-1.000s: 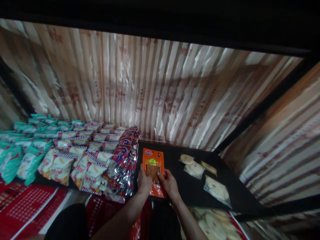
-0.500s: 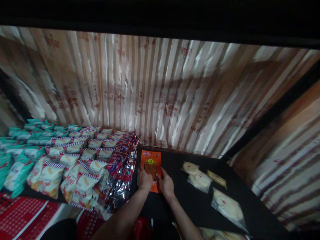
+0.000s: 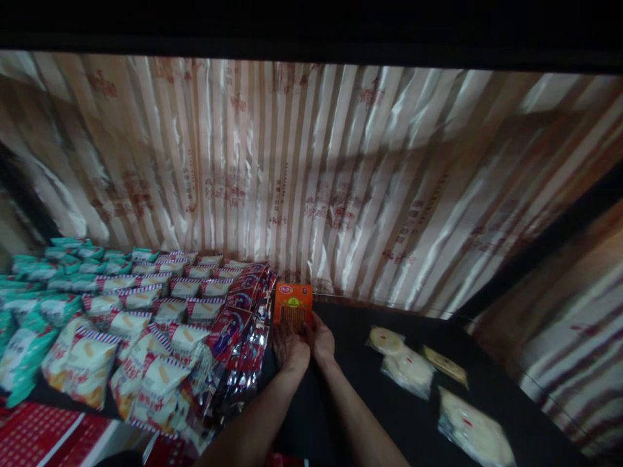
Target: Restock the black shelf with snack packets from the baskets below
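An orange snack packet (image 3: 293, 299) with brown strips showing in its window is at the back of the black shelf, beside shiny red packets (image 3: 232, 332). My left hand (image 3: 292, 348) is at its lower left part, fingers over the front. On the lower right edge is my right hand (image 3: 321, 338), thumb toward the window and fingers along the side. Both hands grip the packet between them, and they hide its lower end.
Rows of white chip bags (image 3: 92, 363) and green bags (image 3: 30, 353) fill the shelf's left side. Clear-wrapped round flatbreads (image 3: 409, 370) and a flat yellowish packet (image 3: 445, 366) lie to the right. Behind hangs striped sheeting (image 3: 311, 181); a dark beam (image 3: 311, 32) crosses overhead.
My hands have pushed the orange packet forward toward the back edge, close against the red packets. The hands now sit lower on it and closer together. The view has shifted slightly.
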Available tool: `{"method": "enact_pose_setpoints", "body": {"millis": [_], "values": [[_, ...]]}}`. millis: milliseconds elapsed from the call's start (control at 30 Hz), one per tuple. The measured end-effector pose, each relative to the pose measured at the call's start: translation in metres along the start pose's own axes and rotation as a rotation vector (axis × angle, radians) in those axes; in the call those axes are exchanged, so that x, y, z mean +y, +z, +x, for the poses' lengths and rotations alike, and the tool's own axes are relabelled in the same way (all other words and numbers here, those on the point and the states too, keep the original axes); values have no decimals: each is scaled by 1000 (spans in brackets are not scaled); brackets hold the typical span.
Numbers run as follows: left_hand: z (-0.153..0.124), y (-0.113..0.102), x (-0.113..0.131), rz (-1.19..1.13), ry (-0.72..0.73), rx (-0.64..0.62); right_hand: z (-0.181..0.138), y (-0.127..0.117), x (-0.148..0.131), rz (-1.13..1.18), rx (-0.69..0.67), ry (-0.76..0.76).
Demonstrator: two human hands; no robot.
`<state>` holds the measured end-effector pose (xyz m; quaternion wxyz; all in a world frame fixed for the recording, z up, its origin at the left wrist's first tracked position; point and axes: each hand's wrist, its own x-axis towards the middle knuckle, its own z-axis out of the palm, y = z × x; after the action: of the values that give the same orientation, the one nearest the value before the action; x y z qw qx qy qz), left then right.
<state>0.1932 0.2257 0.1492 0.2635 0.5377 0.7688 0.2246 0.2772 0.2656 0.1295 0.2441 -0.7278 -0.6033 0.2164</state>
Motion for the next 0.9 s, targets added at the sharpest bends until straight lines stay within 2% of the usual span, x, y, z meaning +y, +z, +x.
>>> {"method": "enact_pose_setpoints", "body": {"millis": [267,467,767,900], "values": [[15,-4,4,13,17,2,16,-1,-7,7,-24,-9],[17,-11,11,25,-3,-57,19,1,-9,-29,0,2],[25,-1,8,20,-7,-63,25,3,-13,-159,3,-28],[28,1,8,-11,-9,-17,24,1,-18,-232,10,-35]]}}
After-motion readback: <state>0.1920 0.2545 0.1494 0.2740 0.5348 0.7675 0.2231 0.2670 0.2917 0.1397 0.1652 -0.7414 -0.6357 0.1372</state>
